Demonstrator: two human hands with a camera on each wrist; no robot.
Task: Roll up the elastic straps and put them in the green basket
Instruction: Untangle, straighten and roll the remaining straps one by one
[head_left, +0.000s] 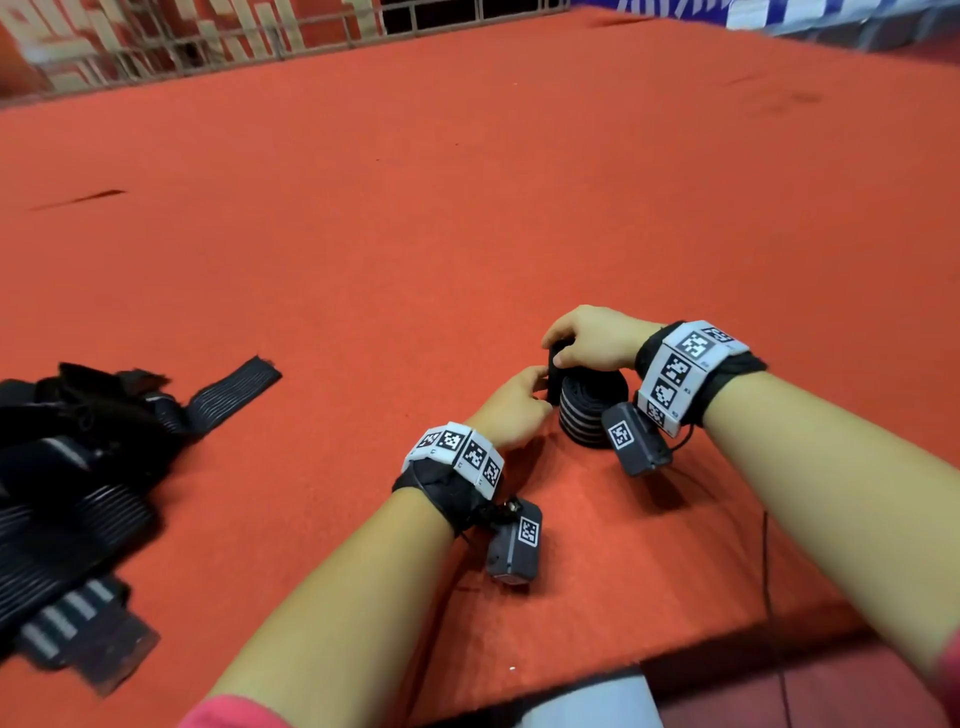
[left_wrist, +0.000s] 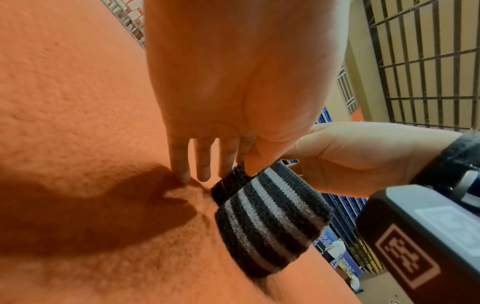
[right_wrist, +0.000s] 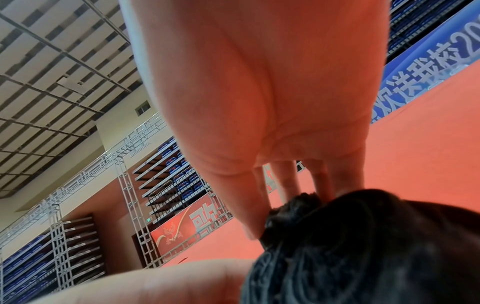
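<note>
A rolled black strap with grey stripes (head_left: 589, 410) (left_wrist: 270, 222) (right_wrist: 363, 246) stands on end on the red felt table (head_left: 467, 208). My right hand (head_left: 582, 340) comes down from above and pinches the roll's loose end at its top left edge. My left hand (head_left: 519, 402) holds the same end from the left, thumb pressed on it (left_wrist: 255, 166), its other fingers (left_wrist: 179, 164) reaching down to the felt. No green basket is in view.
A heap of unrolled black elastic straps (head_left: 72, 478) lies at the left edge of the table, one end (head_left: 239, 384) stretching toward the middle. The table's near edge (head_left: 727, 649) runs just below my right forearm. Railings stand beyond the far edge.
</note>
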